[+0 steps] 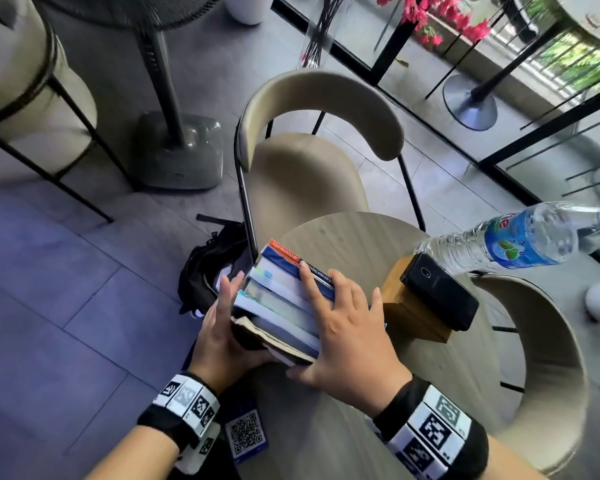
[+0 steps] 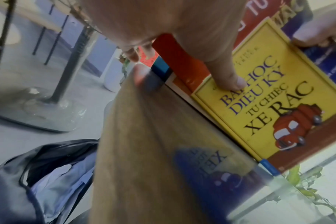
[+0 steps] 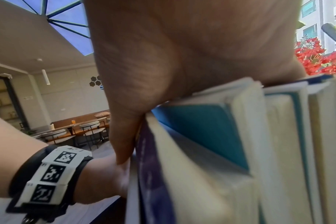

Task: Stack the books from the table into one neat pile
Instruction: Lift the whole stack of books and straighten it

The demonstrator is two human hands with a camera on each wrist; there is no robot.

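Several books (image 1: 281, 299) stand bunched on edge, leaning, at the left rim of the round wooden table (image 1: 354, 244). My left hand (image 1: 222, 306) lies flat against their left side. In the left wrist view its thumb (image 2: 226, 75) presses on a yellow book's cover (image 2: 278, 106). My right hand (image 1: 329, 317) lies over the top of the bunch, fingers spread on a blue cover. In the right wrist view its palm (image 3: 182, 60) rests on the page edges (image 3: 259, 151) and its thumb runs down a purple cover. The books' lower edges are hidden in the head view.
A wooden block bearing a black phone (image 1: 440, 292) sits just right of the books, with a water bottle (image 1: 513, 240) behind it. A beige chair (image 1: 309, 168) stands beyond the table, another (image 1: 551, 341) at the right. An open black bag (image 1: 212, 268) lies on the floor below.
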